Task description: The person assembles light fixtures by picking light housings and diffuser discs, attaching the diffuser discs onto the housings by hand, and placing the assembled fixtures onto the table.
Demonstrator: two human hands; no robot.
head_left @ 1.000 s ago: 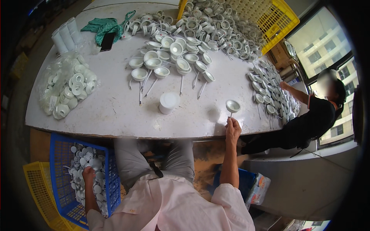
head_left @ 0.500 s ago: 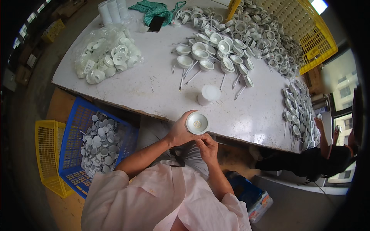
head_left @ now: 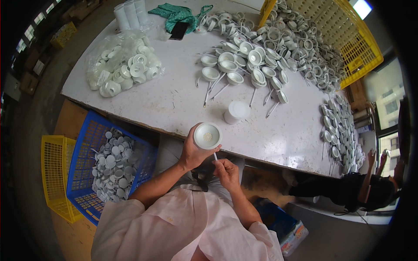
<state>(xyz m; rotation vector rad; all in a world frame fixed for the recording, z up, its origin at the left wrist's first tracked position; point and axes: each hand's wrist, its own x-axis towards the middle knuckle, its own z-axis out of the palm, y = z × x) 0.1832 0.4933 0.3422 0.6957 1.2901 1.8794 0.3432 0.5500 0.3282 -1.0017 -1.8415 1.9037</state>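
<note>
My left hand (head_left: 191, 153) is wrapped round a white downlight (head_left: 207, 138), a round cup-shaped lamp with a cluster of yellowish LED dots at its centre, facing up. A short white cable (head_left: 215, 156) comes out from under it. My right hand (head_left: 227, 174) pinches the lower end of that cable, a little below the lamp. Just beyond, on the table, stands a short stack of white translucent discs (head_left: 237, 111). Farther back lie several white lamps (head_left: 235, 78) with their cables trailing towards me.
A clear bag of white rings (head_left: 126, 67) lies on the table (head_left: 161, 98), near a phone (head_left: 179, 31) and green cloth (head_left: 176, 15). A yellow crate (head_left: 365, 48) spills lamp parts. Beside me stands a blue crate (head_left: 82, 152) of finished-looking lamps. A co-worker (head_left: 348, 189) is at right.
My left hand has moved left with the downlight, and its face has tilted slightly. My right hand has shifted down and left, away from the lamp, so the cable now shows between them.
</note>
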